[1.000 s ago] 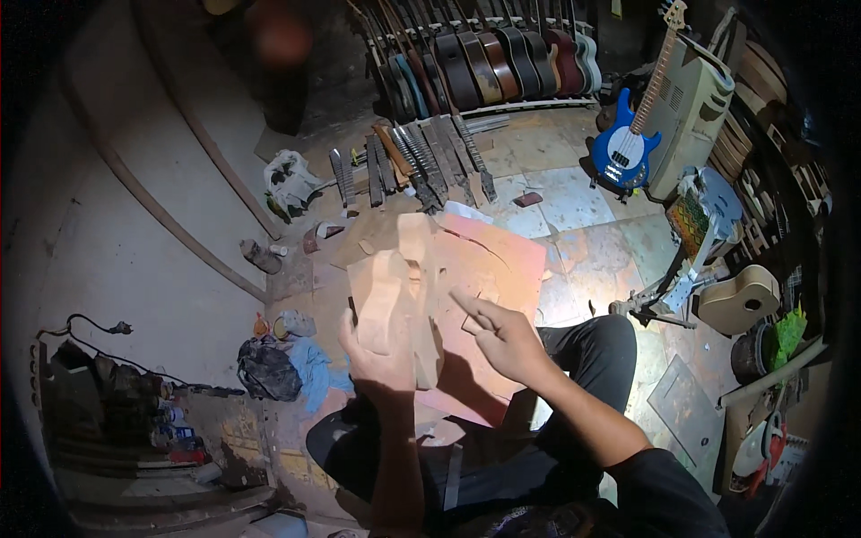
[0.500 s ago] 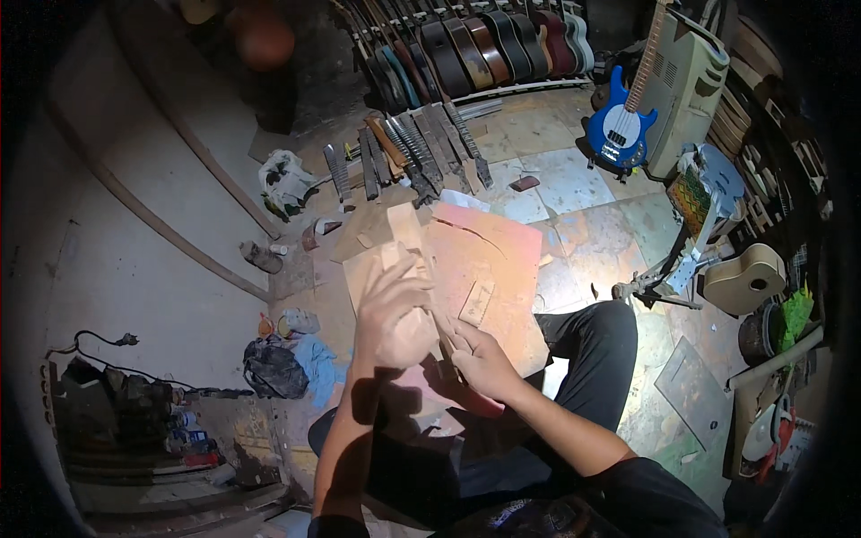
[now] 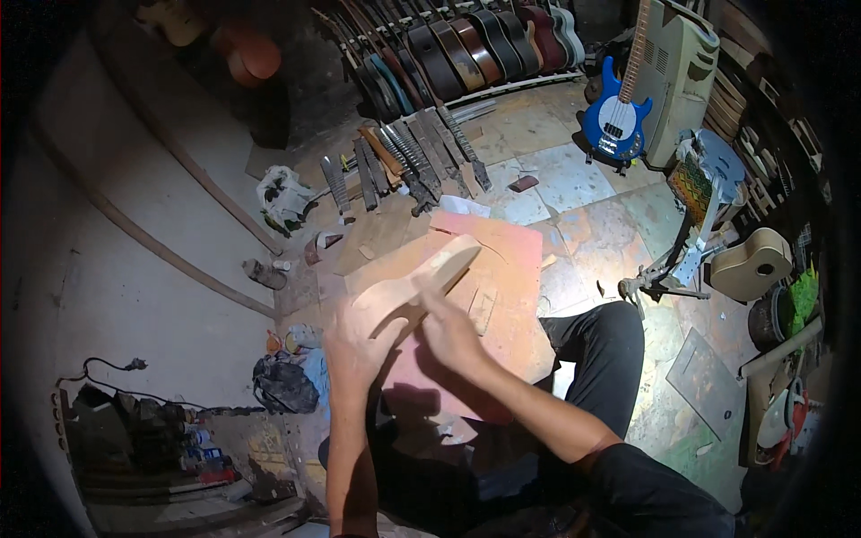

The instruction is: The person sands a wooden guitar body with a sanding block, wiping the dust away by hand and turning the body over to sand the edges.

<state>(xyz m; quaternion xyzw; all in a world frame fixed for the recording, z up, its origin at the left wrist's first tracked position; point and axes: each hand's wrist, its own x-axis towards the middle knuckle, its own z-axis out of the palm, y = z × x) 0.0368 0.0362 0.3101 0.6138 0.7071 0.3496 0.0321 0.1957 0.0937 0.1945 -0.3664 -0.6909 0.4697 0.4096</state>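
Note:
A pale, curved wooden piece (image 3: 441, 264), shaped like a small guitar body with a narrowed waist, is tilted up above a pinkish board (image 3: 516, 255). My left hand (image 3: 354, 345) is closed around its near end, thumb along the lower edge. Smeared by motion, my right hand (image 3: 451, 334) reaches the waist of the piece with its fingers. Whether anything is in those fingers does not show. A small flat wooden block (image 3: 482, 312) lies on the board beside my right hand.
Several loose guitar necks (image 3: 408, 157) lie beyond the board, before a rack of guitars (image 3: 466, 54). A blue bass guitar (image 3: 616, 121) stands at the far right. Nearer right are a metal stand (image 3: 659, 287) and a pale guitar body (image 3: 752, 266). A black bag (image 3: 285, 384) sits left.
The wooden piece has turned from pointing away to slanting right, showing its curved side. My left hand has shifted to its near end; my right hand has moved up to its waist.

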